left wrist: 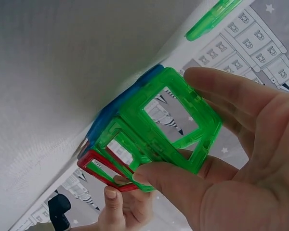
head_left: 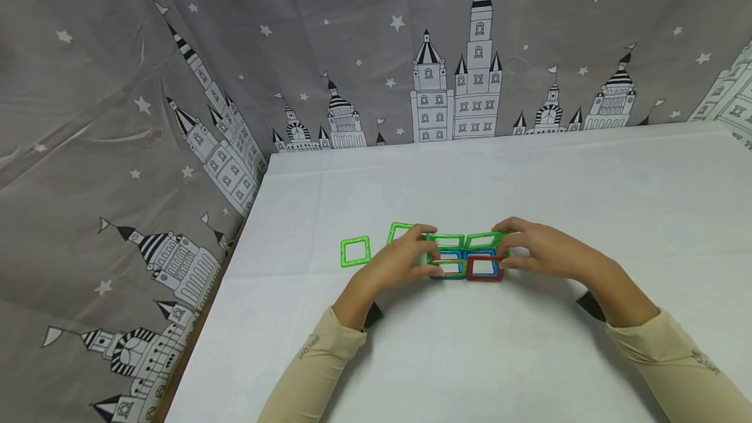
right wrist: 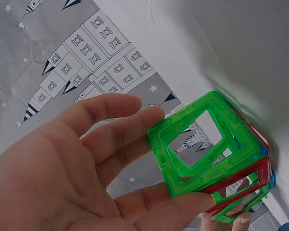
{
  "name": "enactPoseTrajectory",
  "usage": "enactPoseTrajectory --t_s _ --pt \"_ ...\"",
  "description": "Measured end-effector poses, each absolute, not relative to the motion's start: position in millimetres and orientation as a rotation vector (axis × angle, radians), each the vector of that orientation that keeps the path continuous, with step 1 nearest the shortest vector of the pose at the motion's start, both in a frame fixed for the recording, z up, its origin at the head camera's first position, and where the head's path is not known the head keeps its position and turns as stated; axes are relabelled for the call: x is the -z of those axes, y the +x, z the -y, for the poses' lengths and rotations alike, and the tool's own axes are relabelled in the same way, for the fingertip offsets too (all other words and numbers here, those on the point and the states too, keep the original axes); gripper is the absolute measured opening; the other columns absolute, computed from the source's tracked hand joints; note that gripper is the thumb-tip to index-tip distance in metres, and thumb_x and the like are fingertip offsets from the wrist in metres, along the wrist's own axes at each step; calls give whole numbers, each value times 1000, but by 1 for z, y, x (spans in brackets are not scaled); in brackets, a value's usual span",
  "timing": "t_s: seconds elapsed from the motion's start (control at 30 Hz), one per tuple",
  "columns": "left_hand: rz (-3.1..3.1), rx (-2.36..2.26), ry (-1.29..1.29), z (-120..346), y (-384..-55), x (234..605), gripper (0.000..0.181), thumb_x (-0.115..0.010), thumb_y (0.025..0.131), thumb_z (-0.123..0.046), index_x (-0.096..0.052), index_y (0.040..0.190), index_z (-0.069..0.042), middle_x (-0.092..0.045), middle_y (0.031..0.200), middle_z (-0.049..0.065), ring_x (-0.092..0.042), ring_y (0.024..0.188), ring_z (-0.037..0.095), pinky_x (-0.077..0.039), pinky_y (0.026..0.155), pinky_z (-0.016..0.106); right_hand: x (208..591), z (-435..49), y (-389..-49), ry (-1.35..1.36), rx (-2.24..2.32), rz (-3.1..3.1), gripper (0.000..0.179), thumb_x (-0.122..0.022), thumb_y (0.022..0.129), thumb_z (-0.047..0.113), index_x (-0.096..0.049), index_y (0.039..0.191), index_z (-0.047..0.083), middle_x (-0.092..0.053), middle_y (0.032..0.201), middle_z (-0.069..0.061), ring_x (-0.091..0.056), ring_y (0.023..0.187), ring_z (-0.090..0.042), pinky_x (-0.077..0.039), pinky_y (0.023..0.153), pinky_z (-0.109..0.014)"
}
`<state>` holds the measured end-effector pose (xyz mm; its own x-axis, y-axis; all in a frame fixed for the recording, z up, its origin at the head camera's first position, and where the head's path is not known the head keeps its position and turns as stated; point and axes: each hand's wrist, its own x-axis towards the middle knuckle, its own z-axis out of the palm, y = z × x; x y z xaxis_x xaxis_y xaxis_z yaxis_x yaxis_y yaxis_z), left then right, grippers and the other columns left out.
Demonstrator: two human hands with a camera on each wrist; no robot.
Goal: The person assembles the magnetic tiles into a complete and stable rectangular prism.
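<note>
Upright square magnetic tiles form an open-topped box between the two hands. Blue tiles (head_left: 454, 252) make up its base. At the front, a red tile (head_left: 484, 279) stands on the right with a green one beside it. My left hand (head_left: 399, 260) grips the green tile (left wrist: 154, 134) at the left end, thumb on the front edge and fingers on the back edge. The right hand (head_left: 546, 250) holds the green tile (right wrist: 164, 168) at the right end in the same way, its thumb near the red tile's edge.
One loose green square tile (head_left: 344, 253) lies flat on the white table (head_left: 282, 325), left of the box. Another green tile (head_left: 402, 224) sits partly behind the left hand. A grey cloth printed with castles (head_left: 352, 38) hangs behind the table and along its left side.
</note>
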<state>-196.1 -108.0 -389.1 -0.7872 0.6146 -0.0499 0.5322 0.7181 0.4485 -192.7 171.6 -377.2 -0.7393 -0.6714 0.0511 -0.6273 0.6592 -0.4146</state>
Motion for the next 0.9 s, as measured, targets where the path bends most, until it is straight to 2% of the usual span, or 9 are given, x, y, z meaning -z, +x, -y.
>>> enactPoseTrajectory --t_s 0.13,0.37,0.5,0.9 --pt "-2719 -639 923 109 -196 389 20 -69 86 -34 -67 94 -16 -43 143 9 -57 117 25 -48 94 38 377 -171 -191 -1076 644 -2757 7 -71 84 21 -70 91 23 -58 124 -12 -59 107 -28 -51 88 -44" --pt "-2725 -628 930 109 -196 391 19 -70 85 -33 -67 93 -16 -44 142 8 -58 114 23 -49 93 36 379 -170 -191 -995 738 -2741 44 -65 88 38 -63 119 7 -55 127 -10 -56 113 -28 -48 93 -48" --pt "-2725 -634 927 109 -196 391 19 -70 85 -33 -67 93 -16 -44 142 7 -58 113 23 -49 92 35 381 -168 -192 -992 745 -2756 46 -65 88 37 -61 121 4 -55 126 -9 -57 110 -25 -49 92 -46" --pt "-2710 -653 897 109 -195 389 19 -70 85 -33 -67 94 -17 -43 143 5 -58 111 21 -49 91 33 380 -167 -192 -949 778 -2732 45 -64 89 36 -59 120 4 -54 127 -11 -55 112 -27 -47 94 -48"
